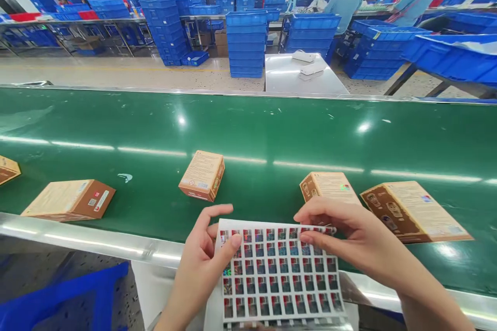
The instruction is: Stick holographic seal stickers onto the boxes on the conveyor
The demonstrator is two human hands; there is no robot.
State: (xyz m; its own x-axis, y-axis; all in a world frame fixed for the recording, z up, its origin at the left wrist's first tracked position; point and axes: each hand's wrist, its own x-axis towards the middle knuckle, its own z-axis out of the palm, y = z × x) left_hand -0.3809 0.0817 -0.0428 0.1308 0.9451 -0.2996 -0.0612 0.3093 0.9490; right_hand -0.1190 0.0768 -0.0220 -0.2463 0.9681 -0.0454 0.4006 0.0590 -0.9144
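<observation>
Your glossy white sheet of small holographic square stickers (277, 271) sits between your hands; your left hand (202, 264) pinches its left edge; your right hand (349, 240) pinches the top-right corner; brown cardboard boxes (411, 209) lie just beyond on the smooth green conveyor belt (252, 129).

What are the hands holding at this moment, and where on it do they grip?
The left hand holds the sticker sheet by its left edge, thumb on top. The right hand pinches at the sheet's top right corner.
</observation>
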